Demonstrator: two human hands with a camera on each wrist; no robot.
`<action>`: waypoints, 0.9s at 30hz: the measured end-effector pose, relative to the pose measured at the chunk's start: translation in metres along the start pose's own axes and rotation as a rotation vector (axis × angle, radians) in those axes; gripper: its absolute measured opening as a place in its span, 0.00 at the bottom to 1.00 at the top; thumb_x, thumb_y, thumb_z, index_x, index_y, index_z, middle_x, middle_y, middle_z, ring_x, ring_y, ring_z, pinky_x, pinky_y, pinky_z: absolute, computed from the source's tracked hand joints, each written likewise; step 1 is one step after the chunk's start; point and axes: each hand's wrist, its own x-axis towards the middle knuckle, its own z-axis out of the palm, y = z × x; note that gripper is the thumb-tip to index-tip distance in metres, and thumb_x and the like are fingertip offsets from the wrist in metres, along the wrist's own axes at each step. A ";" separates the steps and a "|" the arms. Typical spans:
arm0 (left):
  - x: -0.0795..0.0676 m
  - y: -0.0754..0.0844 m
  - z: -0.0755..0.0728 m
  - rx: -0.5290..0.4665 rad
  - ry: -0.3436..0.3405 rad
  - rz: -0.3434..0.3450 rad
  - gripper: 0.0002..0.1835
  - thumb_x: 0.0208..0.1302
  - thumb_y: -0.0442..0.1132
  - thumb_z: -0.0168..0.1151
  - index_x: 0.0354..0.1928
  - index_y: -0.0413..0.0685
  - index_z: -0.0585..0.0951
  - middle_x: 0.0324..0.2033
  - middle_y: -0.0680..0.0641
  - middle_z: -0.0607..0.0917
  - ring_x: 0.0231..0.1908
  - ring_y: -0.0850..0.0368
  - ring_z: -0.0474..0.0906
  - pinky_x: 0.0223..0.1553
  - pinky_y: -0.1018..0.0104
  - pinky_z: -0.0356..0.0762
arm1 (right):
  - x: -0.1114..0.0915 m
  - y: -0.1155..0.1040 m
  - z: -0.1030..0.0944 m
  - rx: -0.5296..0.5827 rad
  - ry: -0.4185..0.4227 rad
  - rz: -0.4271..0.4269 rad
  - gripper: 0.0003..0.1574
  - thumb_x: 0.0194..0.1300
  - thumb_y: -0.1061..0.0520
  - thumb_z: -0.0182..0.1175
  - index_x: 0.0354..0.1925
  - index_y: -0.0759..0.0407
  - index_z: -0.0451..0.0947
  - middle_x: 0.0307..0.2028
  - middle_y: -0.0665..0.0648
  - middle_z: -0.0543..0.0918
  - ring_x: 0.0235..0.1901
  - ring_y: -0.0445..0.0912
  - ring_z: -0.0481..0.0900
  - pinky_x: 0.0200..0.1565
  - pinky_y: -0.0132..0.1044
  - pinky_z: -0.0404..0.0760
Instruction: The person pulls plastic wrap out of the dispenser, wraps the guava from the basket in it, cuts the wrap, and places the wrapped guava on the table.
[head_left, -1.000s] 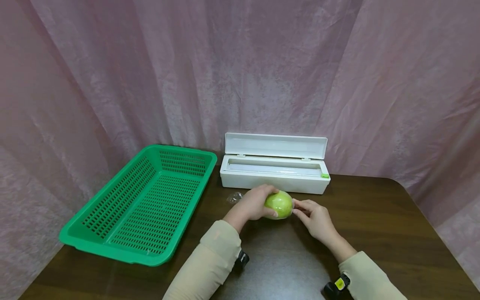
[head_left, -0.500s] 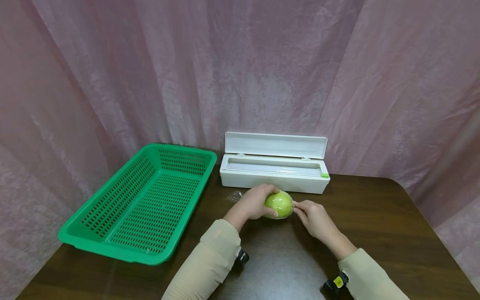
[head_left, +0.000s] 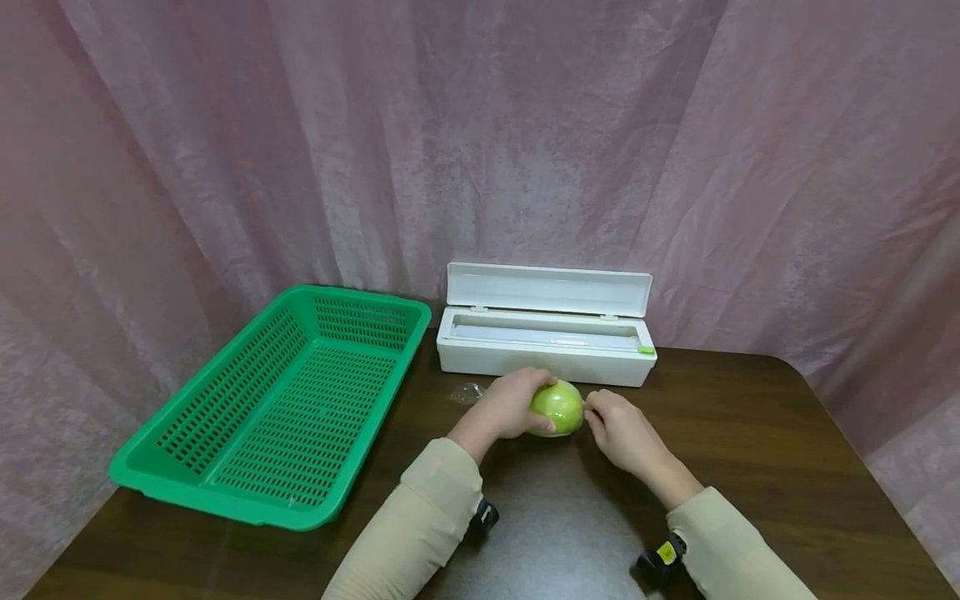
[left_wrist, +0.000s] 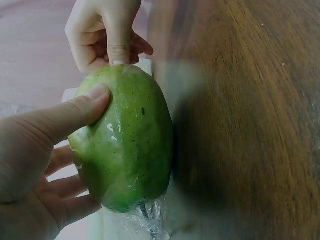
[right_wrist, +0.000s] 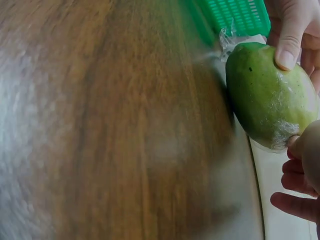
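A green mango [head_left: 561,407], wrapped in clear cling film, is held on its side above the dark wooden table. My left hand [head_left: 507,408] grips it from the left, thumb on the near side and fingers round the far side. At its right end my right hand [head_left: 624,432] pinches the gathered film, thumb and forefinger right at the skin. In the left wrist view a twisted tuft of cling film [left_wrist: 152,222] sticks out from the mango's other end. The film lies tight and shiny over the speckled skin in the right wrist view.
Behind the hands stands a white cling film dispenser [head_left: 547,360], its lid up and a small green slider [head_left: 647,350] at the right end. A green slotted basket [head_left: 330,392] stands on the left. Pink curtains [head_left: 525,125] hang behind the table [head_left: 765,433].
My right hand has turned and its fingers have curled in more at the mango's right end. The left hand keeps its hold on the mango almost unmoved.
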 end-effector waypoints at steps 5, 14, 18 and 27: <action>0.000 0.003 0.000 0.011 -0.014 -0.010 0.34 0.51 0.50 0.72 0.61 0.53 0.73 0.58 0.51 0.76 0.55 0.57 0.74 0.55 0.62 0.73 | -0.002 0.002 -0.008 0.033 -0.034 0.057 0.03 0.59 0.65 0.62 0.33 0.60 0.82 0.31 0.53 0.83 0.31 0.43 0.79 0.32 0.38 0.79; -0.003 0.001 0.006 0.020 -0.044 -0.009 0.42 0.56 0.53 0.68 0.71 0.53 0.62 0.70 0.49 0.64 0.66 0.53 0.65 0.60 0.57 0.71 | 0.006 -0.007 -0.013 0.193 -0.118 0.067 0.42 0.57 0.50 0.65 0.66 0.65 0.65 0.59 0.62 0.76 0.54 0.52 0.78 0.52 0.47 0.78; -0.005 -0.006 0.011 -0.113 -0.033 -0.010 0.48 0.54 0.49 0.69 0.73 0.47 0.55 0.72 0.46 0.59 0.64 0.53 0.67 0.56 0.61 0.73 | 0.007 -0.011 -0.009 0.154 -0.143 0.008 0.54 0.51 0.38 0.69 0.69 0.58 0.61 0.61 0.60 0.73 0.58 0.53 0.74 0.55 0.49 0.76; -0.012 -0.020 0.004 -0.298 0.048 0.028 0.37 0.55 0.38 0.58 0.70 0.44 0.62 0.67 0.44 0.68 0.49 0.57 0.73 0.43 0.69 0.74 | 0.017 -0.027 -0.008 0.038 -0.147 0.005 0.44 0.48 0.50 0.72 0.60 0.61 0.69 0.55 0.60 0.75 0.47 0.49 0.77 0.44 0.43 0.79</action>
